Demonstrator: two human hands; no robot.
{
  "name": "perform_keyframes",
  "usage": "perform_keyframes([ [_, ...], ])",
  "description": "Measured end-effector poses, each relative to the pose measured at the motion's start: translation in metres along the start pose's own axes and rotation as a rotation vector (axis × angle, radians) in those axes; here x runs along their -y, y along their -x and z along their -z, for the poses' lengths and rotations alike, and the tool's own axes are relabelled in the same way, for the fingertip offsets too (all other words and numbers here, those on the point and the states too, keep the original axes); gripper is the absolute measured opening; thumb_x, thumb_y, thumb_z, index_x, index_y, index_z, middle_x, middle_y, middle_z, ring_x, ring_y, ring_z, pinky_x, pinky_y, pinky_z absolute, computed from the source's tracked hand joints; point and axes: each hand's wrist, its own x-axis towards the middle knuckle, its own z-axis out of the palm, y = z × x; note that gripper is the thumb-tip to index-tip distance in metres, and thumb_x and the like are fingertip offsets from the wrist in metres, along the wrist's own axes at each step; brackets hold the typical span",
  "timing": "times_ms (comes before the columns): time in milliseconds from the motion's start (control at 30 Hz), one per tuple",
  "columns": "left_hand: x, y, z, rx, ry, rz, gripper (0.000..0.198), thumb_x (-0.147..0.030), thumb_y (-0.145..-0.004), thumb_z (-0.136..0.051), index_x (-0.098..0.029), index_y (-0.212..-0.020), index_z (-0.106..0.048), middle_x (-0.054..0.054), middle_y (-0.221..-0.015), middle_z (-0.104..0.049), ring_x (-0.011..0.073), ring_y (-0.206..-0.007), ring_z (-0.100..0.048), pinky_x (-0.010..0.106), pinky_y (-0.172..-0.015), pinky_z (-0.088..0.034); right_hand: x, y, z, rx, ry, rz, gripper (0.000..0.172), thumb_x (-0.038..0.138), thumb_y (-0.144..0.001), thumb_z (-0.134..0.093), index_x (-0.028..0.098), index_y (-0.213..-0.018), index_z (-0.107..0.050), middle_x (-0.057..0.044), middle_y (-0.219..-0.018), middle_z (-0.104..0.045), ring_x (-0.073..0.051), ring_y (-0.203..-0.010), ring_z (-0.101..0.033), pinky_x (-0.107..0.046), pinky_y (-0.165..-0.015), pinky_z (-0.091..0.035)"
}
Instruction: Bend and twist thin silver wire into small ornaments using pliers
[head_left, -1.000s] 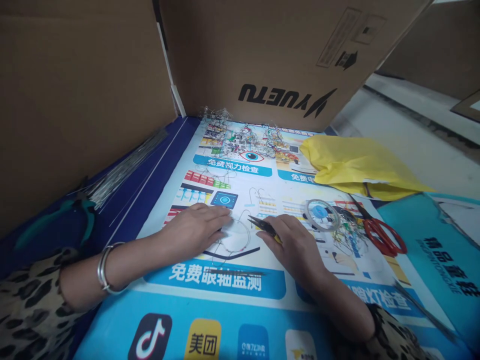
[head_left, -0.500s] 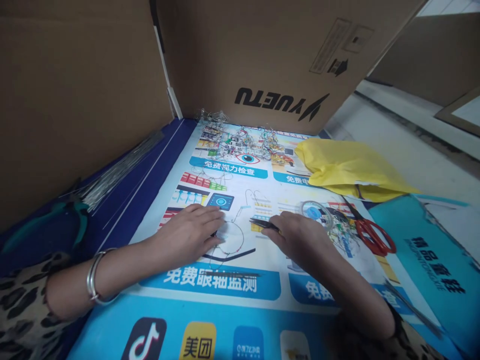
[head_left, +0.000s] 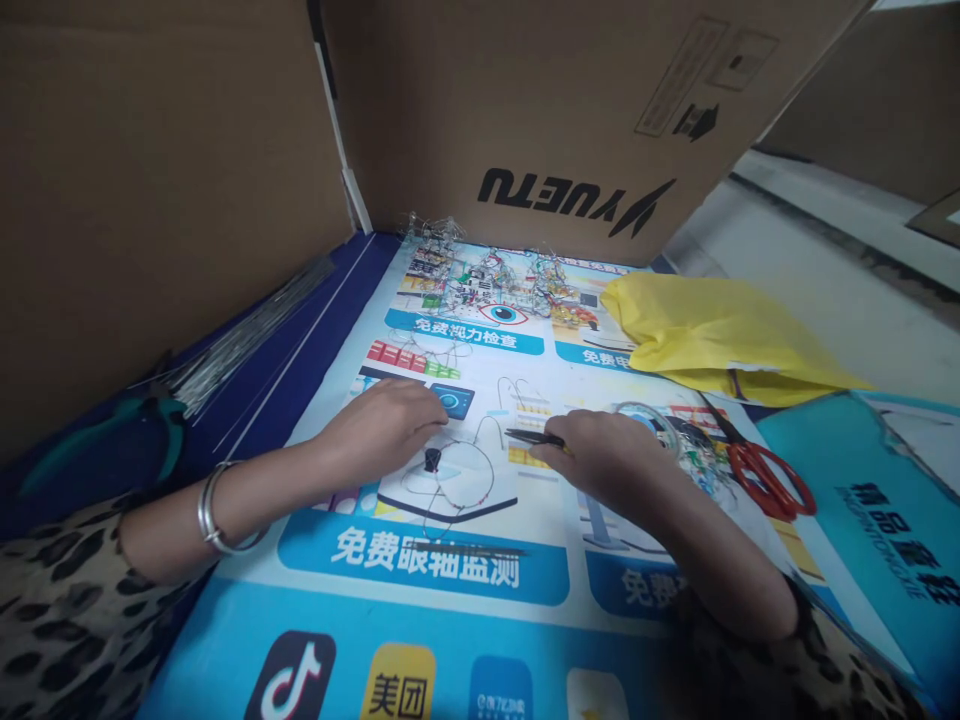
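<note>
My right hand is closed round small pliers with yellow handles, their dark tips pointing left. My left hand rests on the printed poster, fingers curled with the tips pinched over a thin wire near a blue icon. A looped wire piece with small beads and a dark bead lies on the poster between my two hands. A silver bangle sits on my left wrist.
Cardboard walls stand at the left and back. A bundle of straight wires and teal-handled pliers lie left. Finished wire pieces sit at the back. A yellow bag, red scissors and a tape roll lie right.
My left hand has slid up and away from the looped wire, uncovering it and its dark bead. My right hand with the pliers has shifted slightly up and right.
</note>
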Motion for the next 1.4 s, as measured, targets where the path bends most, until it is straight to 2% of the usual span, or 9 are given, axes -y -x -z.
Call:
perform_keyframes([
  [133, -0.004, -0.018, 0.001, 0.040, 0.025, 0.024, 0.022, -0.020, -0.087, -0.043, -0.017, -0.087, -0.066, 0.005, -0.087, -0.066, 0.0190, -0.085, -0.057, 0.031, -0.076, -0.043, 0.000, -0.005, -0.003, -0.012, 0.013, 0.037, 0.030, 0.045, -0.085, -0.044, 0.023, -0.087, -0.064, -0.005, -0.082, -0.068, -0.020, -0.072, -0.061, -0.026, -0.054, -0.033],
  [333, -0.007, -0.038, -0.012, 0.009, 0.079, -0.012, 0.018, -0.022, -0.085, -0.048, -0.017, -0.087, -0.065, 0.005, -0.082, -0.062, 0.0193, -0.085, -0.055, 0.031, -0.076, -0.042, 0.002, -0.010, -0.006, -0.010, -0.021, 0.066, 0.029, 0.045, -0.085, -0.044, 0.023, -0.086, -0.064, -0.004, -0.080, -0.068, -0.020, -0.072, -0.062, -0.026, -0.054, -0.034],
  [600, -0.004, -0.035, -0.017, -0.041, 0.156, 0.016, 0.015, -0.024, -0.085, -0.050, -0.017, -0.082, -0.062, 0.004, -0.081, -0.060, 0.0179, -0.082, -0.053, 0.031, -0.075, -0.041, 0.007, -0.008, -0.014, -0.078, -0.030, 0.065, 0.027, 0.043, -0.085, -0.045, 0.023, -0.091, -0.063, -0.004, -0.081, -0.068, -0.020, -0.072, -0.062, -0.026, -0.055, -0.037],
  [767, -0.006, -0.034, -0.017, -0.048, 0.161, 0.002, 0.017, -0.025, -0.087, -0.046, -0.017, -0.084, -0.061, 0.004, -0.082, -0.061, 0.0177, -0.082, -0.053, 0.031, -0.075, -0.041, 0.001, -0.003, -0.013, -0.106, -0.028, 0.039, 0.026, 0.042, -0.086, -0.045, 0.023, -0.089, -0.063, -0.003, -0.082, -0.068, -0.020, -0.072, -0.062, -0.026, -0.054, -0.035],
  [933, -0.006, -0.032, -0.019, -0.026, 0.166, -0.056, 0.017, -0.024, -0.087, -0.045, -0.017, -0.086, -0.061, 0.004, -0.083, -0.061, 0.0181, -0.085, -0.053, 0.030, -0.077, -0.041, -0.015, 0.019, -0.005, -0.099, 0.007, 0.109, 0.024, 0.042, -0.083, -0.052, 0.021, -0.080, -0.063, -0.003, -0.077, -0.067, -0.018, -0.067, -0.060, -0.025, -0.052, -0.028],
  [1067, -0.005, -0.033, -0.020, 0.003, 0.152, -0.084, 0.019, -0.025, -0.087, -0.044, -0.017, -0.087, -0.061, 0.004, -0.084, -0.060, 0.0190, -0.085, -0.052, 0.031, -0.078, -0.040, -0.018, 0.044, -0.004, -0.042, 0.027, 0.167, 0.020, 0.040, -0.081, -0.057, 0.021, -0.076, -0.061, -0.002, -0.071, -0.064, -0.017, -0.064, -0.057, -0.026, -0.051, -0.026],
  [1267, -0.005, -0.032, -0.020, 0.006, 0.141, -0.080, 0.022, -0.029, -0.088, -0.043, -0.017, -0.089, -0.061, 0.006, -0.087, -0.061, 0.0201, -0.087, -0.052, 0.031, -0.078, -0.040, -0.009, 0.066, -0.012, -0.068, 0.031, 0.127, 0.012, 0.032, -0.080, -0.060, 0.021, -0.077, -0.060, -0.002, -0.071, -0.059, -0.017, -0.065, -0.053, -0.027, -0.054, -0.028],
  [1400, -0.006, -0.032, -0.020, 0.004, 0.133, -0.072, 0.023, -0.030, -0.088, -0.043, -0.018, -0.089, -0.061, 0.006, -0.088, -0.061, 0.0204, -0.087, -0.052, 0.032, -0.078, -0.040, 0.006, 0.075, -0.015, -0.129, 0.107, 0.100, 0.005, 0.015, -0.077, -0.059, 0.019, -0.074, -0.059, -0.005, -0.072, -0.058, -0.019, -0.067, -0.050, -0.031, -0.057, -0.030],
])
